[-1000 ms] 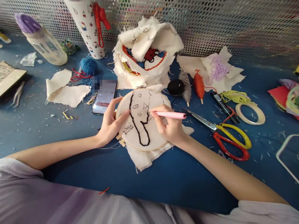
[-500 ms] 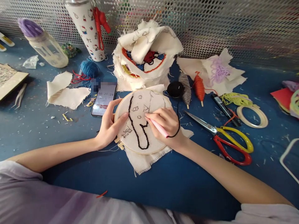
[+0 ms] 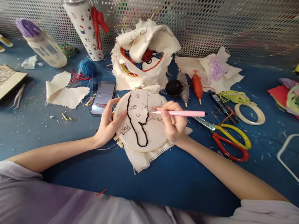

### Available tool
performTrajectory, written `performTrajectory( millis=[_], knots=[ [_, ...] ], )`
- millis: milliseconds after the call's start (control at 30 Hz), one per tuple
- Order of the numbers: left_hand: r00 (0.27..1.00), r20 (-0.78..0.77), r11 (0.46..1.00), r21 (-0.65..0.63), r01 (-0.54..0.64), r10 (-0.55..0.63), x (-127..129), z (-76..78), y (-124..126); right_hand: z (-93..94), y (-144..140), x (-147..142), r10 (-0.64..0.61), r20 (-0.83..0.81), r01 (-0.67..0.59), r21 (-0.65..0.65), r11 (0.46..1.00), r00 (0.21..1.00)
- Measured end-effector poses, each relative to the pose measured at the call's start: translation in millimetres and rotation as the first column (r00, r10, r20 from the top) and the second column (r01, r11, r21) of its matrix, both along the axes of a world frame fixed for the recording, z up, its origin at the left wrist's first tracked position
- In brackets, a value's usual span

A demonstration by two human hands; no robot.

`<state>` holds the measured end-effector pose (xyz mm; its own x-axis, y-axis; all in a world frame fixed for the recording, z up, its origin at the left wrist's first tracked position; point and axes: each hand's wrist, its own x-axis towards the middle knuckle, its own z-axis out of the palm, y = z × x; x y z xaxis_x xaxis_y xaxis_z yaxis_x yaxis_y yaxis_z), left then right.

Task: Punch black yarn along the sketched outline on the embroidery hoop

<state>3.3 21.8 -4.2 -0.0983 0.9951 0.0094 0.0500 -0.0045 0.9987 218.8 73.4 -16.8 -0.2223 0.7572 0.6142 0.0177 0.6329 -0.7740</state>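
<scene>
Near the middle of the worktop (image 3: 70, 133), the right hand (image 3: 174, 124), pinching the pink punch needle (image 3: 179, 113), has swung it level again, tip at the black outline, while the left hand (image 3: 108, 123) still grips the embroidery hoop (image 3: 140, 121).

The phone (image 3: 103, 98) screen shows a timer reading 00:21:29.

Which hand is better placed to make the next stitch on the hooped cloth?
Right hand: it holds the pink punch needle, tip on the round hooped cream cloth. Left hand grips the hoop's edge.
</scene>
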Motion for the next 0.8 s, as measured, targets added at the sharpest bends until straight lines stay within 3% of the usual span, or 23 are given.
performTrajectory(
  millis=[167,267,367,500,567,700,800],
  knots=[
    [1.000,-0.012,1.000,-0.006,-0.010,0.009,-0.4,-0.4,1.8,-0.2,0.0,-0.2,-0.040,-0.010,0.040,-0.022,0.999,0.999],
    [1.000,-0.011,1.000,-0.007,-0.012,0.012,-0.2,0.2,2.4,-0.6,0.4,1.5,-0.060,0.078,0.059,0.012,0.998,0.995],
    [1.000,0.004,1.000,-0.007,-0.002,0.002,0.5,1.7,1.2,2.4,0.4,1.6,-0.103,0.242,0.065,0.157,0.985,0.965],
    [0.999,0.033,0.999,0.039,0.020,-0.022,1.8,5.0,-2.0,9.7,1.2,-3.6,-0.239,0.468,0.026,0.416,0.909,0.851],
    [0.998,0.059,0.998,0.059,0.036,-0.039,2.3,6.3,-3.1,12.1,2.0,-6.4,-0.287,0.511,0.023,0.461,0.887,0.810],
    [0.995,0.087,0.998,0.044,0.037,-0.041,2.8,5.7,-2.8,11.7,1.5,-5.8,-0.194,0.475,0.032,0.328,0.944,0.858],
    [0.996,0.086,0.999,0.031,0.022,-0.024,2.9,3.8,-1.8,8.0,-0.1,-2.1,-0.143,0.302,0.069,0.242,0.968,0.942]
  ],
)
